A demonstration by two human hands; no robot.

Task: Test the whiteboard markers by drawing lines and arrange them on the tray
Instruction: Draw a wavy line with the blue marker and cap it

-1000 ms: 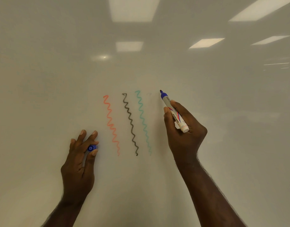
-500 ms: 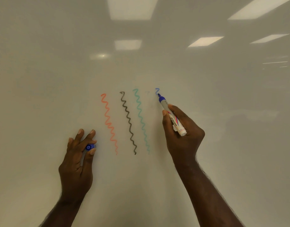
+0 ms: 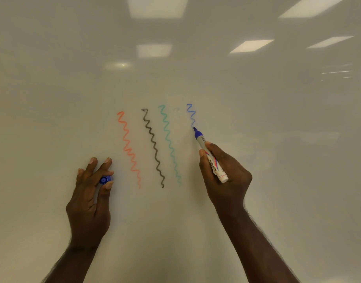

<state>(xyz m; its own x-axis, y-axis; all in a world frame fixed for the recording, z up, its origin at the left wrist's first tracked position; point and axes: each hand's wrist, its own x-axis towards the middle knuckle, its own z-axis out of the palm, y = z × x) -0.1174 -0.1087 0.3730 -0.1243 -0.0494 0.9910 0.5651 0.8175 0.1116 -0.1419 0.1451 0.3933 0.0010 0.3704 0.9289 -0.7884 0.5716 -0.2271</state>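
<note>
The whiteboard (image 3: 277, 139) fills the view. My right hand (image 3: 226, 176) grips a blue marker (image 3: 208, 152), its tip touching the board at the lower end of a short blue wavy line (image 3: 191, 114). Left of it run three longer wavy lines: green (image 3: 169, 144), black (image 3: 154, 148) and red (image 3: 128, 149). My left hand (image 3: 89, 197) rests against the board to the left of the red line and pinches the blue cap (image 3: 104, 179) between thumb and fingers. No tray is in view.
Ceiling lights reflect in the upper part of the board. A faint smudge (image 3: 176, 109) sits between the tops of the green and blue lines. Bare board lies to the right of my right hand and below both arms.
My right hand brought the marker tip to the board and has moved downward, drawing the start of a blue wavy line. My left hand with the cap has barely moved.
</note>
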